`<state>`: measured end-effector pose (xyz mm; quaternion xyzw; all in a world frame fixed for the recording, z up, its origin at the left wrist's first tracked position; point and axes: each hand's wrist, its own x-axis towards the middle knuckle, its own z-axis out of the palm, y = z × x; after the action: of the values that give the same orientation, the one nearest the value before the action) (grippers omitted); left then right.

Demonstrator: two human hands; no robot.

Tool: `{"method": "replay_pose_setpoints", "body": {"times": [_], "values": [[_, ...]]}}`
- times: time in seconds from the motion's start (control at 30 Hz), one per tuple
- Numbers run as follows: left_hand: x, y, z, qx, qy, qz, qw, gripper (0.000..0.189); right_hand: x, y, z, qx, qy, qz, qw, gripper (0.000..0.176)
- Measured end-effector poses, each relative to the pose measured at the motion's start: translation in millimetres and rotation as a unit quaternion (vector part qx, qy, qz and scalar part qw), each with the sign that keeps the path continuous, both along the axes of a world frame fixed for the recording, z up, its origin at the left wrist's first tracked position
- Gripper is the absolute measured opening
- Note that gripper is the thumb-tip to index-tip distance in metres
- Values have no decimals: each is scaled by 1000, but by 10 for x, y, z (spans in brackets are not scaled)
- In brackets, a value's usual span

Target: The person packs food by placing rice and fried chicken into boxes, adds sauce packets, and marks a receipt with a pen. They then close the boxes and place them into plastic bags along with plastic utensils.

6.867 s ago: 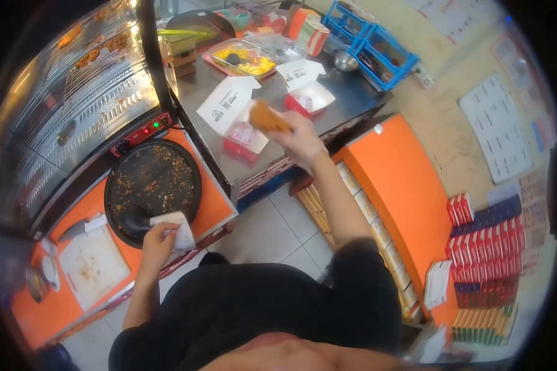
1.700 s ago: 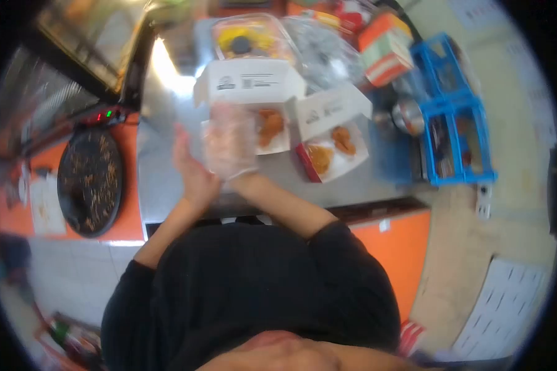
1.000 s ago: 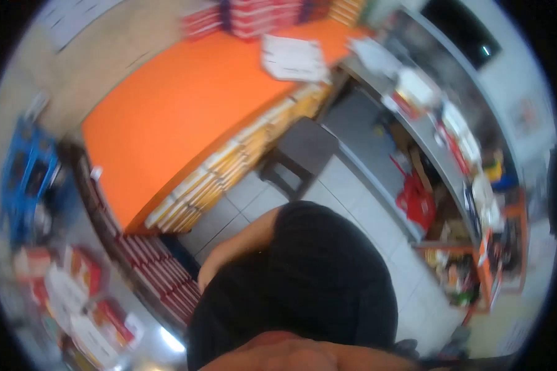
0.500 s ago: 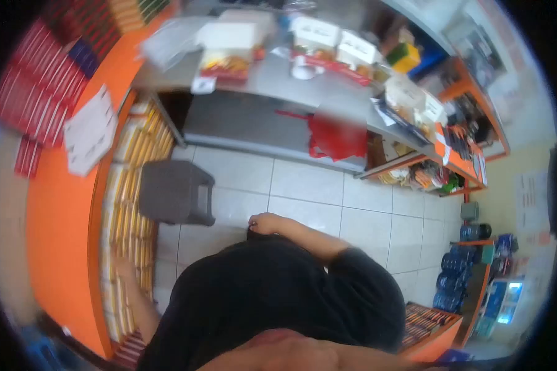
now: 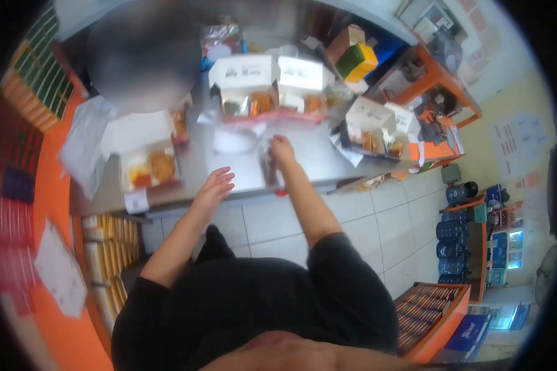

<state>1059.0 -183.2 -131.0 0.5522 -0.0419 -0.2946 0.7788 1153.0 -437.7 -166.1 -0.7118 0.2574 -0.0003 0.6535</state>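
My left hand (image 5: 216, 185) is held over the front edge of the metal table (image 5: 198, 185), fingers apart and holding nothing. Further right, my right hand (image 5: 281, 151) reaches over the tabletop with curled fingers; a greyish blurred shape lies beside it, and I cannot make out what the fingers hold. Between and beyond the hands rests a white, paper-like item (image 5: 235, 140). Behind it stand two open food boxes, one on the left (image 5: 247, 105) and one on the right (image 5: 300, 102), with fried food inside. Another open box (image 5: 148, 167) with fried pieces sits left of my left hand.
More open boxes (image 5: 368, 133) stand at the table's right end. A clear plastic bag (image 5: 86, 145) lies at left beside an orange counter (image 5: 49, 241). Yellow-white stacks (image 5: 111, 260) fill the shelf below. A blurred round shape covers the upper left. Blue water bottles (image 5: 452, 247) stand at right.
I have moved closer to the table. Both hands have come up from beside my body and now reach forward over the table. The stool is mostly hidden now.
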Motion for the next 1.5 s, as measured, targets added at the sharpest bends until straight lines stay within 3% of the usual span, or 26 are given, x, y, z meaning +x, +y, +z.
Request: {"method": "replay_pose_setpoints", "body": {"times": [0.1,0.13,0.17,0.23,0.27,0.3,0.33,0.37,0.4,0.47,0.5,0.57,0.63,0.73,0.8,0.83,0.87,0.93,1.0,1.03,1.07,1.1,1.13,1.17,1.27,1.5], "values": [[854,-290,55,43,28,31,998,48,980,-69,-1057,-199,-29,-47,979,67],[1107,-333,49,46,33,15,998,48,879,139,-644,-233,18,-12,972,60],[1314,-376,25,89,60,17,994,51,840,178,-559,-280,21,96,955,46],[1563,-464,9,165,104,27,981,50,609,292,-141,-292,54,191,936,34],[1664,-521,-76,170,106,6,980,50,475,262,-173,-244,52,244,937,33],[1716,-556,-221,165,114,-5,980,47,334,202,-574,-191,3,283,940,34],[1749,-584,-389,159,122,-11,980,44,141,133,127,-134,64,362,920,26],[1757,-582,-601,166,83,-30,982,41,12,-11,-75,-61,65,371,924,28],[1702,-582,-763,172,44,-42,983,38,-97,-177,21,58,59,323,943,31],[1503,-611,-438,391,-243,-48,887,37,-66,-683,-30,34,-23,196,980,34],[1374,-646,-152,449,-225,-21,865,41,37,-981,251,-203,-25,150,967,39],[1285,-724,169,519,-196,8,832,45,358,-1598,380,-265,-35,13,964,40],[1329,-794,283,485,101,96,863,55,736,-1937,283,-274,-64,-38,959,38],[1513,-864,-255,449,100,198,866,62,1198,-2248,-28,-313,-2,-61,948,36],[1468,-856,-660,408,62,250,876,65,1173,-2265,38,-356,-33,61,932,30],[1442,-835,-742,355,25,302,884,68,1125,-2216,373,-315,-31,67,946,30],[1469,-875,-474,360,26,324,874,68,1092,-2223,485,-305,-12,77,949,30],[1581,-1065,498,571,-260,313,713,62,971,-2388,400,-304,19,99,947,30],[1770,-778,828,737,-114,131,653,48,897,-2475,254,-310,31,127,942,30],[1923,-780,829,750,-116,120,640,36,889,-2492,233,-316,20,126,940,31],[2134,-916,920,706,-91,132,690,35,889,-2498,218,-321,8,126,939,32],[2286,-628,375,708,-110,95,691,38,913,-2467,223,-317,10,124,940,32],[2475,-709,282,742,-84,36,665,42,938,-2445,220,-313,5,132,940,32],[2636,-829,286,716,-52,-19,696,40,955,-2449,221,-321,10,153,935,32],[2513,-813,-98,694,-48,8,719,35,878,-2380,312,-303,27,172,937,31],[697,-534,-127,650,-30,141,746,20,183,-2366,176,-330,17,194,924,33]]}}
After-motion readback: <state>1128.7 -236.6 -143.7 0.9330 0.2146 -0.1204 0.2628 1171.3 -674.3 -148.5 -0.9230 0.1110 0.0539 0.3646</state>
